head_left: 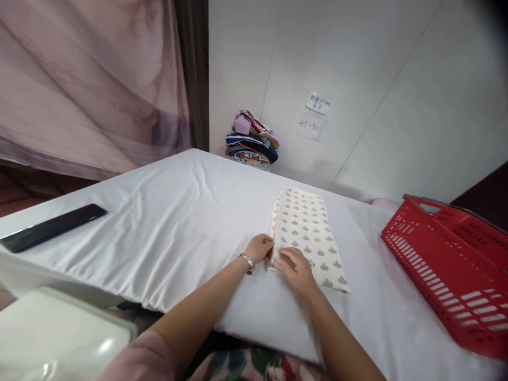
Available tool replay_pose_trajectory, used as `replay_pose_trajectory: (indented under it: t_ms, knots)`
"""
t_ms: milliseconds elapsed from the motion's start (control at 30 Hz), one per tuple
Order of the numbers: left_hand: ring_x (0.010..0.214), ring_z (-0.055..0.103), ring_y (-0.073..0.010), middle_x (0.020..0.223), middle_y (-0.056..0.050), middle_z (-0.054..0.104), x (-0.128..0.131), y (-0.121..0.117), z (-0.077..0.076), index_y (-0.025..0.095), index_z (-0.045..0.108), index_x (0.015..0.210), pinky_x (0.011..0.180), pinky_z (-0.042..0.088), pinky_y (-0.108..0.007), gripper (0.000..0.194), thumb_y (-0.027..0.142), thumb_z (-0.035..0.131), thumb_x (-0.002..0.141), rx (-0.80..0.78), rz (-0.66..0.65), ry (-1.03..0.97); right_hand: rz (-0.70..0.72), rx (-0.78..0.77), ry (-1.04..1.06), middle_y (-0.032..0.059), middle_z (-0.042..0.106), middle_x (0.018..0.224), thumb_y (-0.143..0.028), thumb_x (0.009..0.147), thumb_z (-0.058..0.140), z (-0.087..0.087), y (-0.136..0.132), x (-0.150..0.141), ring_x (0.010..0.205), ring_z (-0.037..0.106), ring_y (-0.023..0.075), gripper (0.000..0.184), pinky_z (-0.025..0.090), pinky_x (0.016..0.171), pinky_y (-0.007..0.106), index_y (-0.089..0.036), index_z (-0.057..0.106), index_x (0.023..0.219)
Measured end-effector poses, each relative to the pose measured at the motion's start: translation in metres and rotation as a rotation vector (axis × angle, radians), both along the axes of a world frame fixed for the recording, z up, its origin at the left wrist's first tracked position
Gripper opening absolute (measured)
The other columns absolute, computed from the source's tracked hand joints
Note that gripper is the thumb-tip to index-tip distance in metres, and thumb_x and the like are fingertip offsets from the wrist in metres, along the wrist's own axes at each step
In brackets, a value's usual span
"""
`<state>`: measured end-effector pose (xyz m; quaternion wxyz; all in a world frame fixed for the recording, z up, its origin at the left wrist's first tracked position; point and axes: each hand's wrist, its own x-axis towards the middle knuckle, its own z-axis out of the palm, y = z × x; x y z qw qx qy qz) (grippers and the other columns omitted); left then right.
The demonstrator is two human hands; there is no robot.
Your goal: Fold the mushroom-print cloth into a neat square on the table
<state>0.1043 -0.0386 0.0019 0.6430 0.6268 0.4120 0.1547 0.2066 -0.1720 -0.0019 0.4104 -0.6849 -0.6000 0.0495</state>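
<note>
A folded white cloth [307, 230] printed with grey cloud-like shapes and a few red, green and yellow ones lies on the white-covered table. Its layers show along the left edge. My left hand [259, 248], with a bracelet at the wrist, is closed with its fingers pinching that left edge near the front corner. Over the same corner, my right hand [297, 271] has its thumb and curled fingers closed on the fabric. The fingertips of both hands are partly hidden.
A red plastic basket [444, 264] stands at the table's right side. Several folded clothes [252, 140] are stacked at the back against the wall. A black flat object [55, 227] lies at the left edge, and a glossy white surface [67, 333] is at the lower left.
</note>
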Motion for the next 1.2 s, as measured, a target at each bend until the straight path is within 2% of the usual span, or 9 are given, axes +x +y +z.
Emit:
replay_pose_trajectory:
  t_ms: [233,367,567,633,767,933,1133,1200]
  knots:
    - [0.051,0.057,-0.0082,0.055,0.005,0.056,-0.024,-0.025,0.001,0.015,0.055,0.086,0.046,0.043,-0.016,0.013,0.022,0.061,0.077,-0.071,0.001,-0.103,0.019,-0.048,-0.104,0.0062,0.06,0.1,-0.028,0.078,0.059,0.006,-0.009,-0.005,0.094,0.056,0.0192,0.026,0.046,0.084,0.031,-0.022,0.061,0.102]
    - [0.05,0.056,-0.0081,0.054,0.004,0.055,-0.027,-0.028,0.001,0.014,0.054,0.085,0.041,0.038,-0.015,0.012,0.02,0.06,0.076,-0.012,0.002,-0.143,0.033,-0.048,-0.047,0.0044,0.061,0.088,-0.024,0.082,0.051,0.007,-0.009,-0.006,0.085,0.057,0.0167,0.016,0.045,0.079,0.028,-0.021,0.063,0.092]
    - [0.046,0.052,-0.0072,0.058,0.005,0.057,-0.026,-0.027,0.001,0.015,0.054,0.093,0.039,0.035,-0.016,0.026,0.019,0.065,0.07,0.04,-0.054,-0.107,-0.098,0.044,0.092,0.0032,0.059,0.081,-0.03,0.086,0.043,0.01,-0.011,-0.007,0.074,0.054,0.0143,0.02,0.044,0.067,0.025,-0.02,0.061,0.084]
    - [0.043,0.049,-0.0061,0.057,0.006,0.057,-0.026,-0.027,0.001,0.015,0.054,0.092,0.039,0.035,-0.016,0.026,0.017,0.065,0.068,0.061,-0.071,-0.068,-0.094,0.067,0.08,0.0031,0.059,0.08,-0.029,0.085,0.044,0.008,-0.011,-0.006,0.073,0.054,0.0143,0.02,0.044,0.066,0.025,-0.02,0.061,0.084]
    - [0.041,0.047,-0.0056,0.054,0.008,0.054,-0.025,-0.029,0.002,0.017,0.053,0.085,0.041,0.037,-0.017,0.02,0.013,0.062,0.067,0.078,-0.06,-0.034,-0.045,0.049,0.01,0.0041,0.06,0.083,-0.025,0.083,0.044,0.002,-0.009,-0.004,0.075,0.055,0.0151,0.02,0.044,0.069,0.026,-0.02,0.062,0.091]
    - [0.039,0.045,-0.0055,0.051,0.009,0.051,-0.026,-0.03,0.0,0.017,0.051,0.085,0.038,0.033,-0.016,0.017,0.012,0.055,0.069,0.094,-0.071,-0.11,0.015,-0.055,-0.133,0.0049,0.059,0.084,-0.021,0.083,0.043,0.001,-0.009,-0.008,0.083,0.055,0.0174,0.022,0.043,0.077,0.028,-0.02,0.062,0.093]
    - [0.039,0.045,-0.0062,0.048,0.01,0.048,-0.028,-0.031,-0.001,0.018,0.047,0.082,0.038,0.032,-0.016,0.013,0.015,0.054,0.071,0.095,-0.075,-0.2,0.002,-0.133,-0.209,0.0051,0.059,0.091,-0.028,0.079,0.053,0.005,-0.009,-0.015,0.088,0.053,0.0189,0.024,0.041,0.078,0.028,-0.021,0.059,0.101]
    - [0.039,0.044,-0.0062,0.048,0.01,0.048,-0.028,-0.031,-0.002,0.019,0.046,0.08,0.037,0.032,-0.016,0.012,0.015,0.053,0.071,0.085,-0.077,-0.242,-0.021,-0.143,-0.21,0.0043,0.059,0.09,-0.028,0.079,0.052,0.004,-0.007,-0.016,0.086,0.053,0.0181,0.022,0.04,0.077,0.027,-0.021,0.059,0.099]
